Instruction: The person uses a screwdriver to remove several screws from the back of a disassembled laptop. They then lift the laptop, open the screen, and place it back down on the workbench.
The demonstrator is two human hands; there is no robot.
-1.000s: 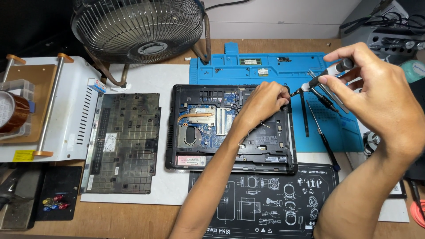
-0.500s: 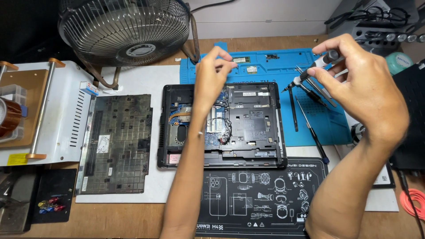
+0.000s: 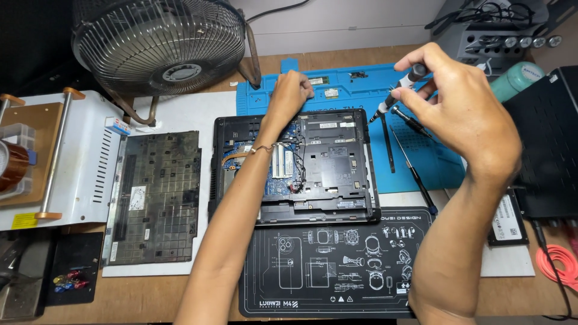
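Blue silicone mat (image 3: 433, 156) spreads under both hands, behind the opened laptop (image 3: 301, 162) with its removed bottom cover (image 3: 153, 195) off to the left. Since a second ago the left hand (image 3: 291, 93) has left the laptop's right edge and now rests, fingers curled, on the mat's far trays; whether it holds anything I cannot tell. The right hand (image 3: 460, 108) still pinches the small screwdriver (image 3: 397, 93), raised above spare drivers (image 3: 415, 162).

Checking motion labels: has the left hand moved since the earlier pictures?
Yes. The left hand went from the opened laptop's right edge up to the blue mat behind it.
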